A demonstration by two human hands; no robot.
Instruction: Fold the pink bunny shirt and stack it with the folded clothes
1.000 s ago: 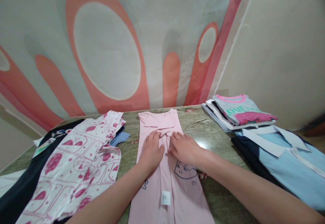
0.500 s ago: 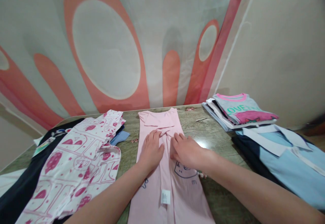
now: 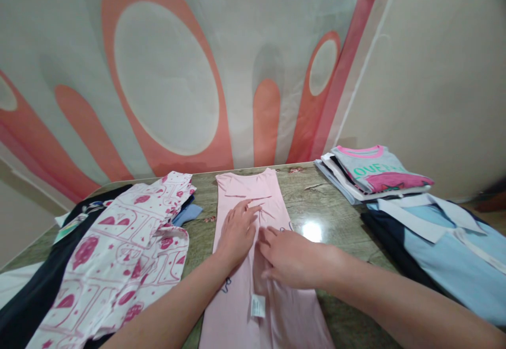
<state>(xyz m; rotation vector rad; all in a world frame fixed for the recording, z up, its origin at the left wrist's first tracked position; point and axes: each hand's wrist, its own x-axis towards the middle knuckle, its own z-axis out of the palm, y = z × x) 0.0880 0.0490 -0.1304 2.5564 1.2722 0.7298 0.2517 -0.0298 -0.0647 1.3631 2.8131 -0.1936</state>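
Note:
A pink garment [image 3: 237, 312], folded into a long narrow strip, lies lengthwise in front of me with its far end near the table's back edge. A small white care label [image 3: 258, 306] shows on its lower middle, and dark line drawings mark its sides. My left hand [image 3: 238, 230] rests flat on the upper left part, fingers stretched out. Just to the right and slightly nearer, my right hand [image 3: 286, 254] lies over the middle of the cloth, fingers extended, hiding part of the printed drawing. Neither hand grips the fabric.
At left, a white garment with magenta prints [image 3: 130, 254] lies over dark clothing [image 3: 35, 286]. To the right stands a stack of folded shirts [image 3: 379, 172], and nearer is a light blue garment with a white collar [image 3: 454, 254]. The patterned table [image 3: 312, 191] meets a wall behind.
My right hand has slid toward me and slightly left along the pink garment, now covering the drawing more. My left hand stays almost in place.

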